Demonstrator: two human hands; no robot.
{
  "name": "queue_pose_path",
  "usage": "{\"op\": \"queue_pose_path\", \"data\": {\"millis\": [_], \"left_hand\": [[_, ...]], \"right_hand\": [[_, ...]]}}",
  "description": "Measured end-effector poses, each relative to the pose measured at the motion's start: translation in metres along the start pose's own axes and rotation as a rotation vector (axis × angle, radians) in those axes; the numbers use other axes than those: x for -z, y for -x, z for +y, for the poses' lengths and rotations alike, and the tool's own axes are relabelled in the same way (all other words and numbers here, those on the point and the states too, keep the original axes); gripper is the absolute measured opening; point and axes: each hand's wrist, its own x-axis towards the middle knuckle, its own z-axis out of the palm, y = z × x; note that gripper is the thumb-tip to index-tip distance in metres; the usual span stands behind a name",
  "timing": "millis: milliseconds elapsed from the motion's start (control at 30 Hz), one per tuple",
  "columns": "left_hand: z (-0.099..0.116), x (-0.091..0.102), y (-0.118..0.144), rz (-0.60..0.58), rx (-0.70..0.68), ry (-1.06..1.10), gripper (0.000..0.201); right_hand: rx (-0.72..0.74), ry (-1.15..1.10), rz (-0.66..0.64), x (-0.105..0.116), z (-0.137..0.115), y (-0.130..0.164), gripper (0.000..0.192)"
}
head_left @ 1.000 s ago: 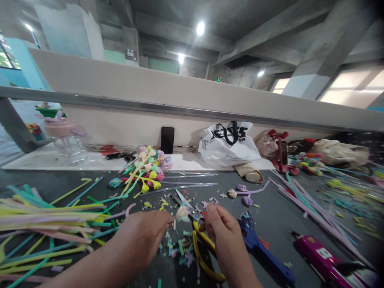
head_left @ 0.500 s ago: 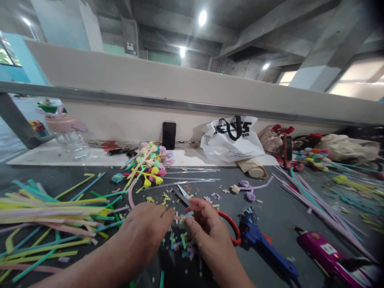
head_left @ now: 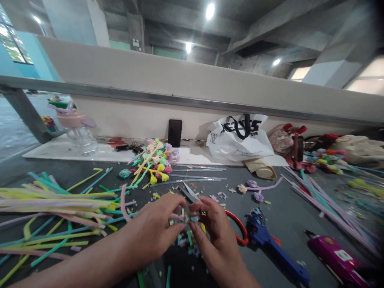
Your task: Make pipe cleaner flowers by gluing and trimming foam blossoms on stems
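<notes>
- Pink stem (head_left: 176, 217), short end showing, held between both hands above the dark surface (head_left: 282, 208), near centre; small pale and light blue pieces (head_left: 193, 218) seen at its tip, details blurred.
- Left hand (head_left: 162, 222): grip closed on the pink stem, thumb below, index finger above.
- Right hand (head_left: 217, 232): fingers curled about the light blue pieces; whether these are pinched cannot be told.
- Pink curved length (head_left: 123, 202) seen beside left wrist, partly covered by it; whether joined to the held end cannot be told.
- Scissors (head_left: 191, 193) laid just beyond the hands, blades pointed away, partly covered by right hand; red handle loop (head_left: 245, 232) seen to its right.
- Cut scraps (head_left: 183, 242) scattered under and around the hands.
- Pile of coloured stems (head_left: 60, 204) spread at left.
- Flower bunch (head_left: 154, 158) laid beyond the hands, near the upright phone (head_left: 175, 134).
- Clear strips (head_left: 195, 179) laid between bunch and scissors.
- Lilac stem with small blooms (head_left: 268, 186) placed right of scissors.
- Blue tool (head_left: 279, 252) and magenta tool (head_left: 333, 254) laid at right, apart.
- White bag (head_left: 237, 144) and clear cup (head_left: 79, 138) stood along the back.
</notes>
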Motion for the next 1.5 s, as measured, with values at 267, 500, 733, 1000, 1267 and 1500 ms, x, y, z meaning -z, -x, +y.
{"op": "queue_pose_path", "data": {"millis": [267,500,733,1000,1267,1500], "left_hand": [[0.009,-0.003,0.003,0.029,0.022,-0.075,0.016],[0.014,-0.003,0.007,0.016,0.014,-0.103,0.015],[0.009,-0.006,0.006,0.023,-0.051,-0.168,0.01],[0.01,-0.005,0.003,0.027,-0.153,-0.344,0.008],[-0.001,-0.007,0.007,0.052,-0.266,-0.357,0.005],[-0.002,-0.012,0.005,0.068,-0.269,-0.345,0.006]], "right_hand": [[-0.078,-0.222,0.007,-0.008,-0.001,0.003,0.043],[-0.114,-0.304,0.014,-0.01,-0.002,0.006,0.044],[-0.111,-0.264,0.018,-0.012,-0.005,0.004,0.043],[-0.099,-0.263,0.01,-0.015,-0.002,0.003,0.043],[-0.223,-0.443,0.0,-0.011,-0.006,0.001,0.047],[-0.471,-0.652,-0.058,-0.013,-0.004,-0.004,0.029]]}}
